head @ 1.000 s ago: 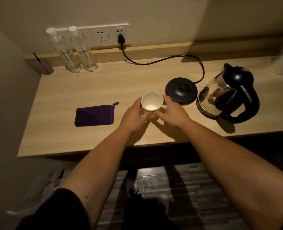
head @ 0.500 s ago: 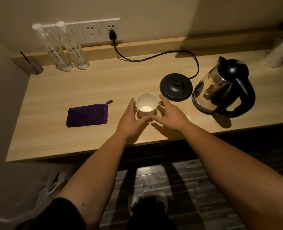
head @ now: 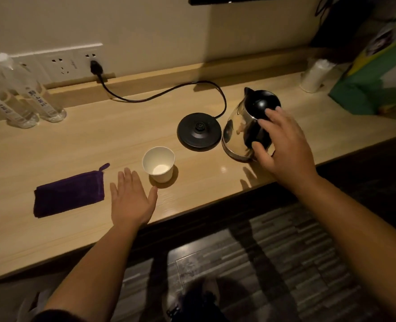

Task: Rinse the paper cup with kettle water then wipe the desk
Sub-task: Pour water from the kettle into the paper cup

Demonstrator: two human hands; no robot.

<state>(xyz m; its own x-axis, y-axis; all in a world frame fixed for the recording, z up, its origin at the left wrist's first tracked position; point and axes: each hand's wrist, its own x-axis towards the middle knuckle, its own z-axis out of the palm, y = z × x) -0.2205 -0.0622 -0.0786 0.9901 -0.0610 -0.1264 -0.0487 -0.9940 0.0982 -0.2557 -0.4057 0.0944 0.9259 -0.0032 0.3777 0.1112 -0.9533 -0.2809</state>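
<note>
A white paper cup (head: pixel 159 163) stands upright on the wooden desk (head: pixel 122 140), nothing visible inside it. My left hand (head: pixel 130 198) lies flat and open on the desk just left of the cup, not touching it. A steel kettle (head: pixel 243 129) with a black lid and handle stands off its round black base (head: pixel 199 131). My right hand (head: pixel 283 145) is at the kettle's handle with fingers spread around it, not clearly closed. A folded purple cloth (head: pixel 69 194) lies left of my left hand.
Two clear water bottles (head: pixel 25 98) stand at the back left by a wall socket (head: pixel 76 61), from which the base's cord (head: pixel 169 91) runs. A white roll (head: pixel 315 75) and a green bag (head: pixel 373 80) sit at the far right. The desk's front edge is close to me.
Both hands let go of the cup. The left hand dropped flat onto the desk beside it; the right hand moved right to the kettle's handle. The view shifted right.
</note>
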